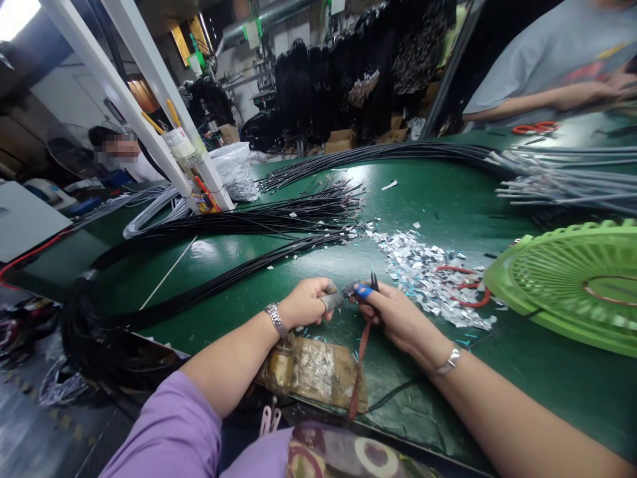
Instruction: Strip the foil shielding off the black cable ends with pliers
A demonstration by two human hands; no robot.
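Fingers [372, 304] of right hand [395, 317] pinch small blue tool [362, 290], dark prongs upward.

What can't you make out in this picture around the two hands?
Head view: whatever the left hand pinches, hidden by its curled fingers.
Head view: the blue-taped tool in the right hand, mostly covered by fingers and too small to identify.
Head view: the green fan guard, cut off by the right edge.

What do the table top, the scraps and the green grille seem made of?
Table top: glossy green sheet, maybe vinyl; it mirrors the lamps. Scraps: probably thin foil; they glitter silver. Grille: moulded plastic, seemingly; even lime ribs.
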